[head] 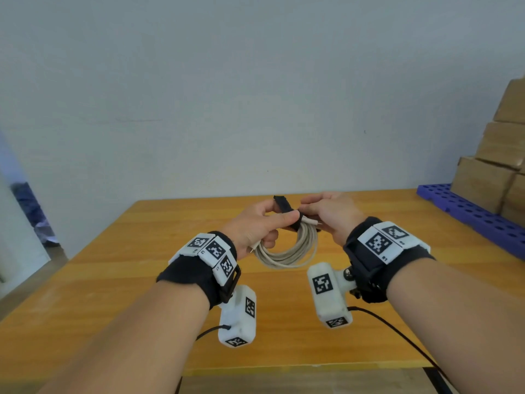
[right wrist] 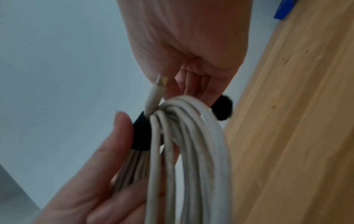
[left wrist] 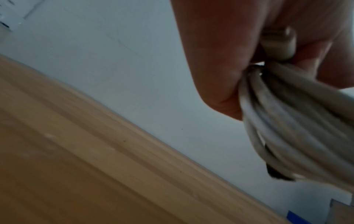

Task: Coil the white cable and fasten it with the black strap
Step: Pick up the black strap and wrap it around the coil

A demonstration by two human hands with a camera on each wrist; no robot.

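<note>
**Coil held in the air, strap half round it**

Both hands are up above the middle of the wooden table, close together, with the white cable between them. The cable is wound into a ring of several loops that hangs down from the hands, clear of the tabletop.

The left hand grips the top of the coil, fingers curled round the bunched strands and the thumb laid across them. From its own wrist view the strands run out of the closed fingers, and a plug end pokes out beside them.

The black strap crosses the top of the coil. One end sticks up and away on the far side; the rest goes round the bundle under the left thumb. From the right wrist, the strap shows as a dark band hugging the strands, with its loose end coming out from beneath the right fingers.

The right hand is curled over, pinching that strap end at the top of the coil. A second plug points up toward its palm.

On the far right of the table lies a blue perforated tray, with brown cardboard boxes stacked on it. A pale wall stands behind.
</note>
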